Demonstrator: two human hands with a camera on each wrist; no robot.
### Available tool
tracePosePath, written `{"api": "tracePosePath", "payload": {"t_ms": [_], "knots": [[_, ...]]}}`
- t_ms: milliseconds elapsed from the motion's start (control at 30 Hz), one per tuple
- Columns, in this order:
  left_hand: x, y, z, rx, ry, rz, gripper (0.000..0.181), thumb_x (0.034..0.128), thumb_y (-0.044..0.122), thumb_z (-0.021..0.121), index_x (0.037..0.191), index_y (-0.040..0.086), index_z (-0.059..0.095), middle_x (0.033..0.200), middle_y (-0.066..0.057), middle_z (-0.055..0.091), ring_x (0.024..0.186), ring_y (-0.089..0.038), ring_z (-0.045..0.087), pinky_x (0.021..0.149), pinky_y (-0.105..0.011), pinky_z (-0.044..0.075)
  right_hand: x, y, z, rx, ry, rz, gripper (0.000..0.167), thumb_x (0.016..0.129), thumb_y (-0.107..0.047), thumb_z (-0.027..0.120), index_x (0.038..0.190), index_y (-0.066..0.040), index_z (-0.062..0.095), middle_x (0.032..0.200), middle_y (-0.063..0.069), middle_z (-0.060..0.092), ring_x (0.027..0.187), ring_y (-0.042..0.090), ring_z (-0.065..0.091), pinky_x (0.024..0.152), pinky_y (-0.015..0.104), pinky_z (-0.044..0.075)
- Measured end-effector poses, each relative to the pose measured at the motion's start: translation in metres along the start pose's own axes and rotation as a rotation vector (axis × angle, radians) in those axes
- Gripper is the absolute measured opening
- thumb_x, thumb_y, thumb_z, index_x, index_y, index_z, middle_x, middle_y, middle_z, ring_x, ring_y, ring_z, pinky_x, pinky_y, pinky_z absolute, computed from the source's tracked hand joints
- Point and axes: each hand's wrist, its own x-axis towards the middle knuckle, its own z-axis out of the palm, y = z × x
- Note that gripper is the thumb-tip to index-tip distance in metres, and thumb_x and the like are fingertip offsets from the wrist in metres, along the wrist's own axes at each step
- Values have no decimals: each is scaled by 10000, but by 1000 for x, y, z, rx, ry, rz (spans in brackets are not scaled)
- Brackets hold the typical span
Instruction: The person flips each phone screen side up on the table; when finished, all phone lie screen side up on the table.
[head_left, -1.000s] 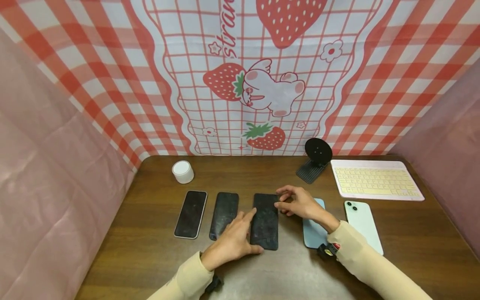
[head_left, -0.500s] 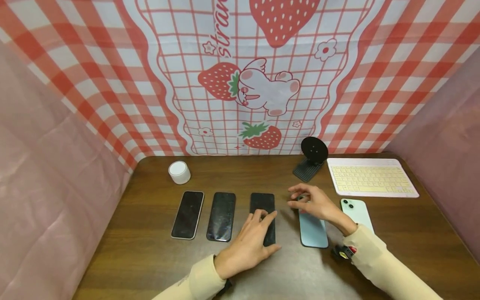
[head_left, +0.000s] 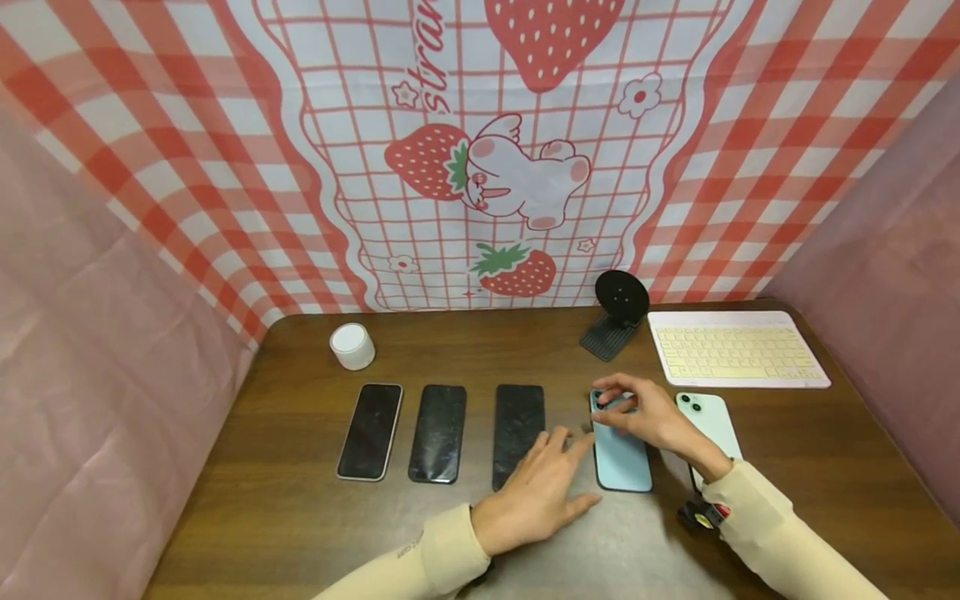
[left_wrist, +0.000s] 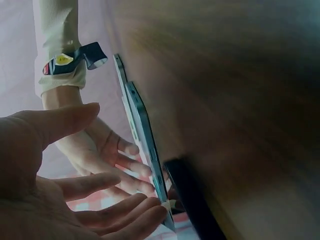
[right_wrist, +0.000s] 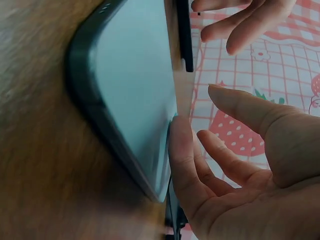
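A light blue phone (head_left: 624, 460) lies back up on the table, its camera end partly covered by my right hand (head_left: 651, 417). In the right wrist view one finger (right_wrist: 181, 145) of that hand is at the phone's far edge; I cannot tell whether it touches. Its thumb stands apart from the phone. My left hand (head_left: 536, 493), fingers spread, hovers between the blue phone and a black phone (head_left: 517, 417), covering the latter's lower corner. Neither hand grips anything. In the left wrist view the blue phone (left_wrist: 145, 135) shows edge-on beyond my left fingertips.
Two more dark-screened phones, one black (head_left: 437, 433) and one light-rimmed (head_left: 371, 432), lie at left. A pale green phone (head_left: 708, 421) is at right, partly under the right forearm. Behind stand a white cylinder (head_left: 352, 347), a black folding stand (head_left: 621, 300) and a pale keyboard (head_left: 738, 350).
My left hand has moved right, off the middle of the black phone toward the blue one. The right hand has shifted from the black phone's edge to above the blue phone's camera end.
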Motion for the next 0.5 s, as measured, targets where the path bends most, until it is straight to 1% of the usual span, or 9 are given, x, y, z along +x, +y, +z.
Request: {"api": "tracePosePath", "payload": {"t_ms": [167, 267, 333, 500], "knots": [[7, 10, 8, 60, -19, 2, 723, 946, 475, 744, 1556, 186, 483, 1445, -97, 546, 1191, -222, 569, 877, -313, 565, -4, 4, -3, -8, 22, 7, 475, 943, -147, 773, 1354, 25, 609, 1190, 250, 682, 936, 258, 734, 682, 285, 608], [11, 16, 12, 108, -18, 11, 736, 944, 492, 740, 1559, 185, 477, 1449, -101, 539, 1172, -213, 562, 865, -293, 560, -6, 6, -6, -23, 36, 11, 460, 944, -133, 771, 1345, 29, 612, 1190, 254, 683, 933, 253, 732, 687, 276, 606], [14, 20, 13, 141, -24, 2, 759, 943, 502, 736, 1573, 183, 459, 1468, -109, 521, 1186, -220, 560, 894, -295, 560, -6, 8, -7, -36, 46, 6, 452, 948, -128, 764, 1340, 35, 610, 1186, 256, 683, 929, 252, 730, 688, 275, 604], [23, 32, 15, 235, -74, -53, 808, 938, 547, 718, 1609, 226, 405, 1572, -126, 427, 1281, -250, 537, 994, -340, 543, -8, 12, -13, -45, 80, 13, 456, 945, -123, 769, 1336, 47, 608, 1176, 257, 680, 928, 247, 721, 674, 274, 599]]}}
